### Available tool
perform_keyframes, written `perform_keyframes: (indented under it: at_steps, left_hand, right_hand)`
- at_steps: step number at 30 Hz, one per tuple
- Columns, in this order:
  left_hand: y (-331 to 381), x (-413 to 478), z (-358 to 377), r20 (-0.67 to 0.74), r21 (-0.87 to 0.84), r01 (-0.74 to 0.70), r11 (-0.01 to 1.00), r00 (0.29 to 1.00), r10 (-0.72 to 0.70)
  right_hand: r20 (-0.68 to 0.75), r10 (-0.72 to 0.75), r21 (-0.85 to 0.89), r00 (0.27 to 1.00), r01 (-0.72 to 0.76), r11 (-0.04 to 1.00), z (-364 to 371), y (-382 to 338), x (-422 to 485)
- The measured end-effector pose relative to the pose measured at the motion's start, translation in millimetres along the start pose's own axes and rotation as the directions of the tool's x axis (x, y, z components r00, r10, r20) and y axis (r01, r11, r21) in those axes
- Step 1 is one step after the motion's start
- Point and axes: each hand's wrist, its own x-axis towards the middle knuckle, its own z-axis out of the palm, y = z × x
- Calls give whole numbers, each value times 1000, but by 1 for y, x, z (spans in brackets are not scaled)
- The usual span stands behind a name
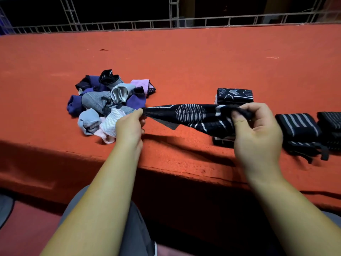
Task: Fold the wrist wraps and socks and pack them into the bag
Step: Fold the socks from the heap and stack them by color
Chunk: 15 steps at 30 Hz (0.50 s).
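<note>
My left hand (129, 126) pinches one end of a black sock with white stripes (190, 114), and my right hand (258, 137) grips the other end, fingers curled over the top and thumb pressed into the fabric. The sock hangs stretched between them, just above the near part of the orange-red table cover (184, 61).

My left fingertips are tucked behind the hand, so I cannot make out how many of them hold the cloth. My right palm and the bunched sock hide most of a dark folded piece (223, 141) lying under them; I cannot tell what it is. Just beyond my right hand sits a folded black patterned sock (234, 95), its lower edge covered by the one I hold. To the right lies a striped wrist wrap (299, 124), its loose straps trailing toward the near edge. Next to it is a second wrap (330, 121), cut off by the right border.

To the left, the loose sock pile (108, 102) of purple, grey, pink and black touches my left hand. Between pile and folded sock the cover is bare, and it runs wide to the far edge below a metal railing (173, 23). The near edge drops off just under my wrists.
</note>
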Motion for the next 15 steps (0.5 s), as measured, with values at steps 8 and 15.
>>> perform_keyframes:
  at_steps: [8, 15]
  left_hand:
    - [4, -20, -3, 463, 115, -215, 970, 876, 139]
    - [13, -46, -8, 600, -59, -117, 991, 789, 129]
  right_hand:
    - [681, -238, -18, 692, 342, 940, -5, 2, -7]
    - [649, 90, -373, 756, 212, 903, 24, 26, -24]
